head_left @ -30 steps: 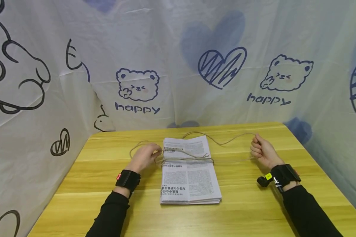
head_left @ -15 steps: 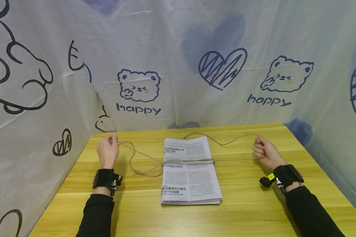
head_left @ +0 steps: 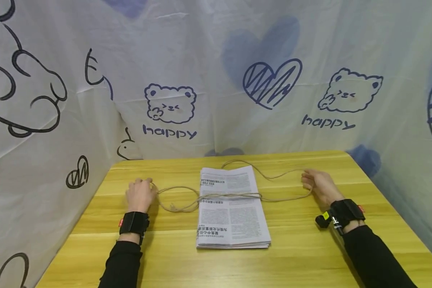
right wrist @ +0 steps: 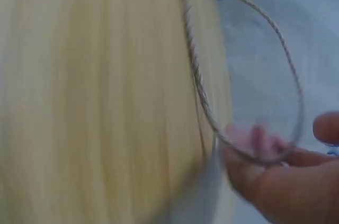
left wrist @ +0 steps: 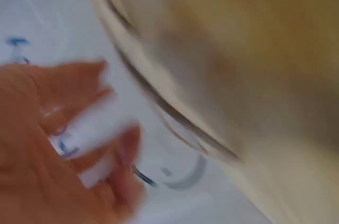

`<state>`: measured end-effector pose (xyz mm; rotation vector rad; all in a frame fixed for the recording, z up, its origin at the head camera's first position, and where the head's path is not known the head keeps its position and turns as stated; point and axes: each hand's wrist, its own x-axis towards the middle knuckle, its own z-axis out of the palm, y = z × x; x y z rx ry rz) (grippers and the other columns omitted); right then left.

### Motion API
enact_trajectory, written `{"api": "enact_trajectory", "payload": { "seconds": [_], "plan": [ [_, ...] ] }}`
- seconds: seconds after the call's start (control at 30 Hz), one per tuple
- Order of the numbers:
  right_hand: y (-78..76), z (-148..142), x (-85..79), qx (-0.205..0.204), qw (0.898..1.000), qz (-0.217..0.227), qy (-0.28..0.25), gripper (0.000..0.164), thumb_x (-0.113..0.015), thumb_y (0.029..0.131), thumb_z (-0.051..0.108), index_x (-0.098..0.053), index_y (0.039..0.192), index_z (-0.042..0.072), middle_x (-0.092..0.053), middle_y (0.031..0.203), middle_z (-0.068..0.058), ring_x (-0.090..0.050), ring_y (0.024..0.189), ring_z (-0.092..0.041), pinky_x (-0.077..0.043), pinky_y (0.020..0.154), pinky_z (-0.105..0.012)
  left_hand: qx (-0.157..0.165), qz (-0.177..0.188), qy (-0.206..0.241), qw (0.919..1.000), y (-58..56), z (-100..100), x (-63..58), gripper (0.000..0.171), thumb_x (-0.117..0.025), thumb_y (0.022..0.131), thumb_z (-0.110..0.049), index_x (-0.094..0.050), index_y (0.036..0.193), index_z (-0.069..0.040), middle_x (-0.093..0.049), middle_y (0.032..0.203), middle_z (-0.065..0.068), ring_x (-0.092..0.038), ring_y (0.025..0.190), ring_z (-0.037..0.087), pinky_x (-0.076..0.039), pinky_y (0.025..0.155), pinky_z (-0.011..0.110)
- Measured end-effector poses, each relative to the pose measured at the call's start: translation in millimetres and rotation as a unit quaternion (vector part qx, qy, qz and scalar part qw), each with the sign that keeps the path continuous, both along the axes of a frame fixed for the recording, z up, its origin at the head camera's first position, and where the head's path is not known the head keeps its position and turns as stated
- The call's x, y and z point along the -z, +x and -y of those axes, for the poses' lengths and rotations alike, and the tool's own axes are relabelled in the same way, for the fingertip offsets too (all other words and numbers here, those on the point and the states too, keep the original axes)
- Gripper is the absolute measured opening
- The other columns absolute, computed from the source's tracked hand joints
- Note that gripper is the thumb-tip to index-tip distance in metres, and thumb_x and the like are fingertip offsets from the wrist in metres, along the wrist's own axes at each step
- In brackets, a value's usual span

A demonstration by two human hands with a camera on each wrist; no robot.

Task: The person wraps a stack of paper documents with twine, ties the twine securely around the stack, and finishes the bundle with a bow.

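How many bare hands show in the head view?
2: the bare left hand is left of the gray-white printed newspaper stack; the bare right hand is right of it, with beige twine at its fingers.

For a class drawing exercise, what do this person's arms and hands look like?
The left sleeve and right sleeve are black. The left wristband and right wristband are wide, black, each with a red tag; the right one adds a yellow label and rounded black attachment. The left hand and right hand are ungloved.
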<state>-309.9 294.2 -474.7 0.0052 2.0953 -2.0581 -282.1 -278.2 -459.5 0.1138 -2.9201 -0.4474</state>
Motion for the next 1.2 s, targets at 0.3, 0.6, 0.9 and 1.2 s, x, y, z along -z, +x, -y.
{"api": "enact_trajectory", "payload": {
  "seconds": [0.3,0.6,0.9,1.2],
  "plan": [
    [9.4,52,-10.9,-0.074,0.911,-0.199,0.354,0.044,-0.051,0.103,0.026,-0.052,0.137,-0.003,-0.044,0.143,-0.03,-0.04,0.132,-0.05,-0.036,0.105,-0.061,0.273,0.075,0.018,0.959,-9.0,-76,0.6,0.042,-0.062,0.091,-0.001,-0.057,0.134,-0.002,-0.057,0.134,0.019,-0.055,0.124,0.036,-0.045,0.103,0.048],
    [18.9,106,-5.5,-0.239,0.863,-0.195,0.4,0.021,-0.075,0.087,0.025,-0.073,0.101,0.01,-0.072,0.098,0.0,-0.064,0.09,-0.014,-0.053,0.082,-0.036,0.268,0.096,0.007,0.9585,-13.6,-88,6.1,0.013,-0.063,0.093,-0.006,-0.07,0.095,-0.016,-0.061,0.11,0.008,-0.056,0.093,0.02,-0.048,0.082,0.036],
    [12.2,102,1.1,-0.245,0.88,-0.191,0.361,0.011,-0.064,0.095,0.015,-0.071,0.088,0.011,-0.066,0.077,0.002,-0.057,0.068,-0.009,-0.046,0.061,-0.024,0.188,0.068,0.081,0.9764,-18.9,-52,-0.9,0.02,-0.06,0.098,-0.017,-0.075,0.104,-0.005,-0.071,0.093,0.009,-0.063,0.079,0.022,-0.05,0.07,0.037],
    [7.1,88,-3.3,-0.235,0.897,-0.161,0.339,0.019,-0.056,0.101,0.022,-0.071,0.095,0.011,-0.063,0.082,-0.004,-0.053,0.071,-0.014,-0.042,0.064,-0.026,-0.014,-0.015,0.188,0.9819,-12.8,6,-14.9,0.036,-0.047,0.103,-0.022,-0.071,0.11,0.004,-0.071,0.073,0.016,-0.052,0.049,0.018,-0.037,0.047,0.03]
  ]
}}
